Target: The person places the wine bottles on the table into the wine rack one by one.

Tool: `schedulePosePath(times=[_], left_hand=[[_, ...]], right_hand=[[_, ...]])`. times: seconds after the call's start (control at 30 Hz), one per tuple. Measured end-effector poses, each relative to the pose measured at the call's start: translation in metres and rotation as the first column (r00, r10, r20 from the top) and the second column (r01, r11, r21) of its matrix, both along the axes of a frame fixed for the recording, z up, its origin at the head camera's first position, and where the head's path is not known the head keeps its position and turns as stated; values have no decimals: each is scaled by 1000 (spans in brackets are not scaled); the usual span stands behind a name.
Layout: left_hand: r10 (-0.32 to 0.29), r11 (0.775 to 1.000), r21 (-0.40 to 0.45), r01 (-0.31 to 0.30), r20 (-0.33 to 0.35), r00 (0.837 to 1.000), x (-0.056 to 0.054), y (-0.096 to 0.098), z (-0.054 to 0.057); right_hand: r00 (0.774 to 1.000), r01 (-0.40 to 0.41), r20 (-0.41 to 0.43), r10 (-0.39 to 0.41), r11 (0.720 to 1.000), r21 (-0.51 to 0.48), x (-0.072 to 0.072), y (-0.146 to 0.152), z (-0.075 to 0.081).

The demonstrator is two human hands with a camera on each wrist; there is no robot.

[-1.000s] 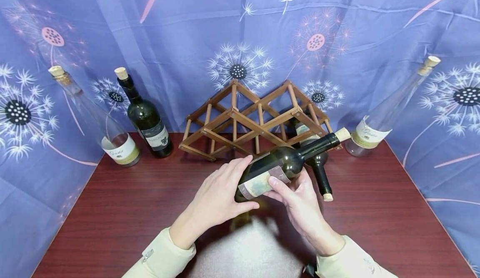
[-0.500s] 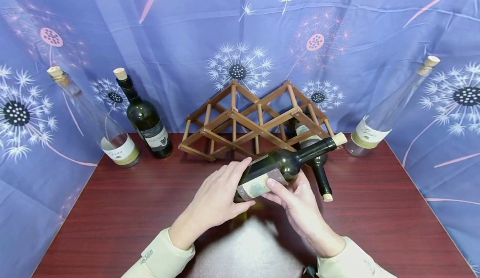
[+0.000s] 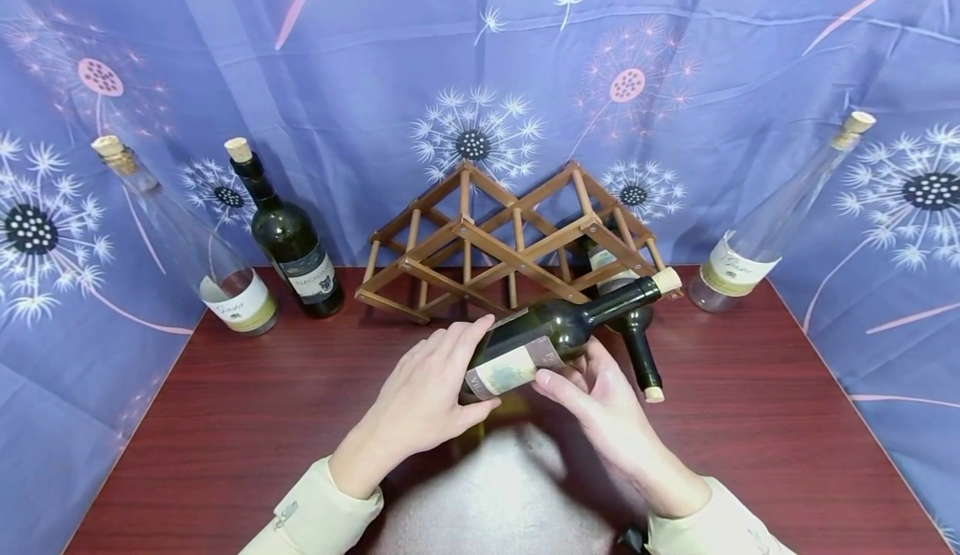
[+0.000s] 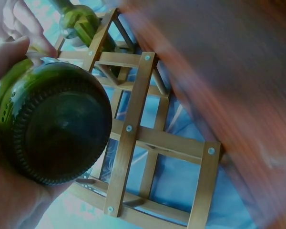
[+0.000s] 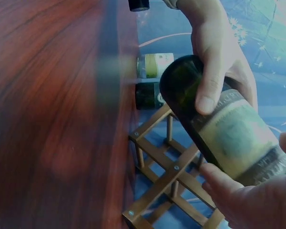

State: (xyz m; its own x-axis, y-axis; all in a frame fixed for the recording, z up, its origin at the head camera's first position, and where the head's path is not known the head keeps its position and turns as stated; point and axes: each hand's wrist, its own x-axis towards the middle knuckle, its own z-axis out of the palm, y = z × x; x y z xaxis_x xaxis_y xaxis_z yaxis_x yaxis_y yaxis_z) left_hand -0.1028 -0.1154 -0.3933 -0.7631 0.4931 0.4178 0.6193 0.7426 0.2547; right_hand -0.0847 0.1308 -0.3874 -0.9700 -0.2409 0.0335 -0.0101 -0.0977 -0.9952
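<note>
A dark green wine bottle [image 3: 517,355] with a cream and mauve label lies slantwise above the table, its corked neck toward the upper right. My left hand [image 3: 423,392] grips its base end, thumb along the lower side; the round bottom faces the left wrist view. Beneath the shoulder end, my right hand [image 3: 611,413] holds the bottle, thumb at the label's lower edge and fingers partly hidden behind the glass. Just beyond stands a wooden wine rack [image 3: 517,247] of crossed slats. Another dark bottle [image 3: 637,347] lies in its right part, corked neck pointing toward me.
On the left stand a clear corked bottle [image 3: 238,301] and a dark corked bottle [image 3: 288,238]. Another clear bottle [image 3: 735,267] stands at the right back. Blue dandelion-print cloth [image 3: 337,55] hangs behind the reddish wooden table [image 3: 225,422]. A small black object [image 3: 632,541] lies by the right sleeve.
The held bottle and my left hand have shifted slightly left. My right thumb has slid off the label's middle to its lower edge, and the right wrist has moved a little right.
</note>
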Motion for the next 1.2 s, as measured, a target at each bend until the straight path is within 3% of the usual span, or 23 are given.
schedulePosePath(times=[0.2,0.37,0.47,0.53,0.63,0.8,0.87,1.1,1.2], left_hand=[[10,1000,-2,-10,1,1000,0,-5,1],[18,1000,-12,-18,9,1000,0,-8,0],[25,1000,-18,-25,19,1000,0,-11,0],[26,1000,-18,-25,24,999,0,-12,0],[21,1000,-13,-20,25,999,0,-12,1],[18,1000,-12,-17,33,999,0,-14,1],[15,1000,-13,-15,37,999,0,-14,1],[4,1000,-21,-3,39,999,0,-16,1],[-1,1000,-28,2,33,999,0,-17,1]], right_hand=[[996,-17,-85,32,986,168,3,9,6],[991,68,-127,-32,954,294,9,16,12],[976,130,-209,-57,925,356,11,21,14],[951,184,-304,-62,902,391,11,24,15],[887,289,-457,-70,855,430,11,28,17],[740,465,-668,-69,771,435,8,35,22],[696,507,-716,-53,742,439,6,38,24],[525,580,-851,19,723,374,-1,42,26],[470,594,-880,68,713,372,-4,42,28]])
